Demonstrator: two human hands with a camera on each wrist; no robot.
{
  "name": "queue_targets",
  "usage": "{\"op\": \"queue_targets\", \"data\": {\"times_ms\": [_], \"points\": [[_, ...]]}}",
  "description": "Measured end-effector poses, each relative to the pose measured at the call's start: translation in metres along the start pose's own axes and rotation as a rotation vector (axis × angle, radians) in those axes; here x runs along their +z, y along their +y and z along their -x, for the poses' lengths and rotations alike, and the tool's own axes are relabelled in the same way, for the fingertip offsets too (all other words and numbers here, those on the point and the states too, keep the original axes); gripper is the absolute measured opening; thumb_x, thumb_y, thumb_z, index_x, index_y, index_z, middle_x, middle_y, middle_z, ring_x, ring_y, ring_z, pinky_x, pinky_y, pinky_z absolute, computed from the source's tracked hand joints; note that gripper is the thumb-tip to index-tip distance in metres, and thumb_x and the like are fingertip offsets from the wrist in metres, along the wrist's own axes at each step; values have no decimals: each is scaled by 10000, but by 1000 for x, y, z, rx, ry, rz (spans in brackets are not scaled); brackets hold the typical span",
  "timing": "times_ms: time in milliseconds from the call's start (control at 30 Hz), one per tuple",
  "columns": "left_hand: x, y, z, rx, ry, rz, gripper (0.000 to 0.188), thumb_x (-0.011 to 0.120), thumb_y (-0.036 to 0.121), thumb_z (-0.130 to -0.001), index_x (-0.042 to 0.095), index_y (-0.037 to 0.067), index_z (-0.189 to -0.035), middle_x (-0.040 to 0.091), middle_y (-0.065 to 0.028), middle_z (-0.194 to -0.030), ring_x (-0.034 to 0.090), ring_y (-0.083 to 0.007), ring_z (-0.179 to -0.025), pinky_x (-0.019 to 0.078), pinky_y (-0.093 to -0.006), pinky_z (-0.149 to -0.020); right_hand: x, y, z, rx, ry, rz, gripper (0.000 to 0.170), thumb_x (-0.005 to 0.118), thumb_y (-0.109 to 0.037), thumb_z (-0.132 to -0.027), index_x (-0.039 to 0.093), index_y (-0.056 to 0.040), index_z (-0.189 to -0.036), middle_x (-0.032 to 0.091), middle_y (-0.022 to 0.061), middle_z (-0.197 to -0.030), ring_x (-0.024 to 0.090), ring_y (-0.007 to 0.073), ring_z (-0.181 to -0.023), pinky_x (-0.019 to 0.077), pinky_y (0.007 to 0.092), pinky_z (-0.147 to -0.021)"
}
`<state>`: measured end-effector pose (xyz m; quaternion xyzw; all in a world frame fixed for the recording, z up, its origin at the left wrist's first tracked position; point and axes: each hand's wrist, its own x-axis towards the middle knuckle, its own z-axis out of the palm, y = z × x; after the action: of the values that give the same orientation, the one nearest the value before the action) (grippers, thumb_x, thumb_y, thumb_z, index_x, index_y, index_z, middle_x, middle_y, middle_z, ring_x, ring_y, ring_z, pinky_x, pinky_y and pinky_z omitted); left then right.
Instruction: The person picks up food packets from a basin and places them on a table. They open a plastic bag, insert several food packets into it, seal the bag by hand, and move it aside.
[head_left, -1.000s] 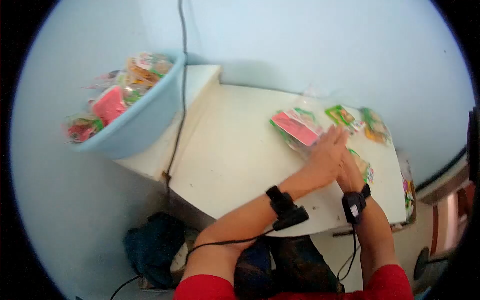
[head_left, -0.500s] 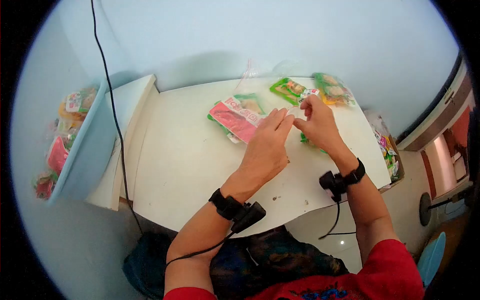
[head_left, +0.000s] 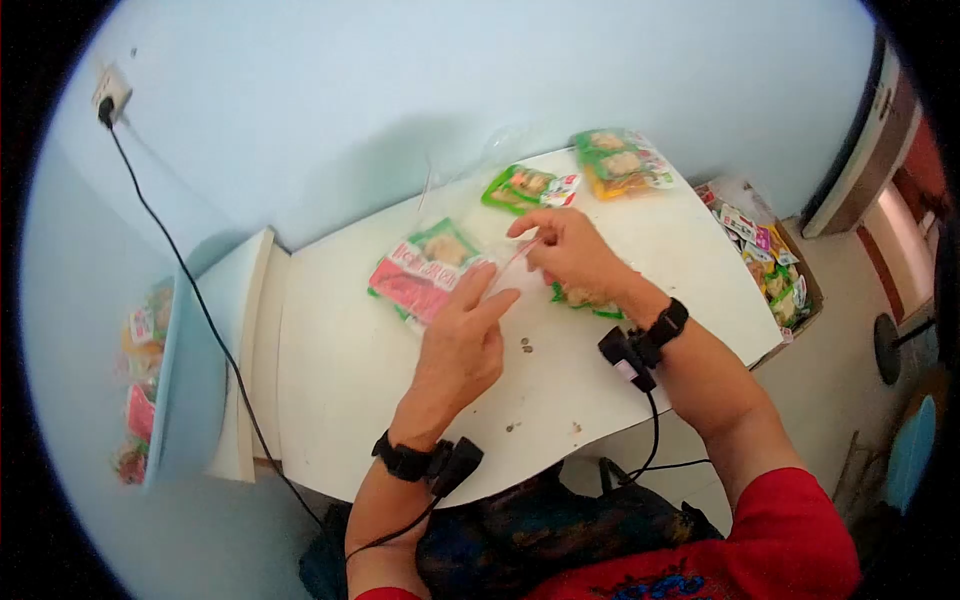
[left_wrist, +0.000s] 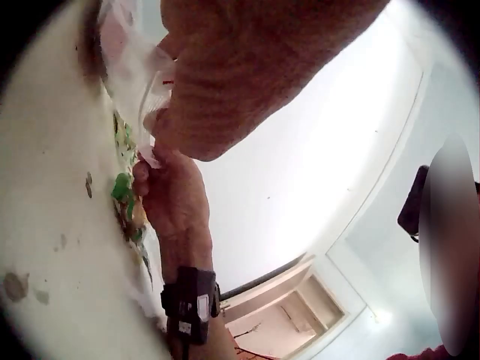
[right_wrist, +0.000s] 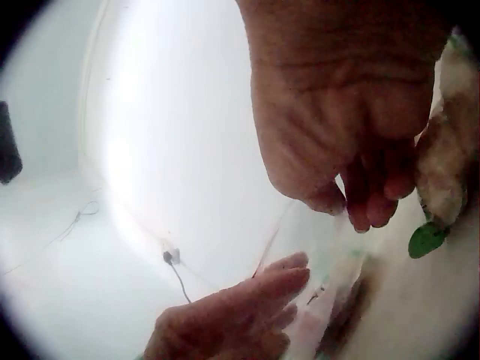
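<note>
Pale blue wall (head_left: 400,60) is standing behind a white counter (head_left: 330,350) whose surface is showing several dark specks (head_left: 526,346). Clear zip bag (head_left: 440,248) is lying on the counter, pink-and-white packet (head_left: 405,286) and green packaging showing through its film. Right hand (head_left: 575,262) is pinching the bag's red-lined edge between curled fingers; left hand (head_left: 458,350) is holding its fingers extended, released, beside that edge. Whether they are touching the film: cannot tell.

Risks, as judged: the thin film is offering little to hold, so an uneven pull could be slipping it from the pinch or skewing the red line. A sharp tug could be dragging the whole bag, since nothing visible is pinning it. Right forearm is passing close over a small green-edged packet (head_left: 590,298); a low sweep could be shifting it.

Surroundings: green packet (head_left: 528,187) and a filled clear bag (head_left: 622,165) are lying towards the wall. Blue tub (head_left: 190,385) is holding more packets at left; a cardboard box (head_left: 812,292) of packets is sitting beyond the counter's right side. Black cable (head_left: 195,282) is running down from a wall socket (head_left: 118,88)
</note>
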<state>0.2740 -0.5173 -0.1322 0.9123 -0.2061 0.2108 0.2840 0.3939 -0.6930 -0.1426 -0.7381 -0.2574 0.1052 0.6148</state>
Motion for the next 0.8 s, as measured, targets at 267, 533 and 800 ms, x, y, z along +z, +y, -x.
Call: {"op": "queue_targets", "data": {"times_ms": [267, 533, 800], "points": [[-41, 39, 3, -83, -228, -382, 437, 798, 219, -731, 660, 52, -1111, 526, -218, -1345, 545, -372, -1198, 471, -416, -974, -6, 0, -2, 1, -32, -180, 210, 583, -65, -812, 689, 43, -957, 621, 32, -690, 554, 80, -515, 457, 232, -488], [-40, 42, 46, -143, -178, -604, 197, 740, 86, -769, 658, 19, -935, 600, -141, -1119, 596, -311, -1027, 524, -384, -814, -18, -2, -5, -2, -261, -113, 255, 571, 18, -750, 682, 71, -973, 649, 74, -798, 617, 123, -644, 498, 251, -563], [-44, 36, 63, -63, 46, -651, 103, 718, 52, -799, 662, 12, -875, 619, -122, -1047, 621, -290, -915, 536, -370, -716, -9, -3, 2, -393, -266, 305, 218, 674, -4, -729, 710, -26, -943, 630, 75, -841, 607, 170, -780, 490, 298, -681]]}}
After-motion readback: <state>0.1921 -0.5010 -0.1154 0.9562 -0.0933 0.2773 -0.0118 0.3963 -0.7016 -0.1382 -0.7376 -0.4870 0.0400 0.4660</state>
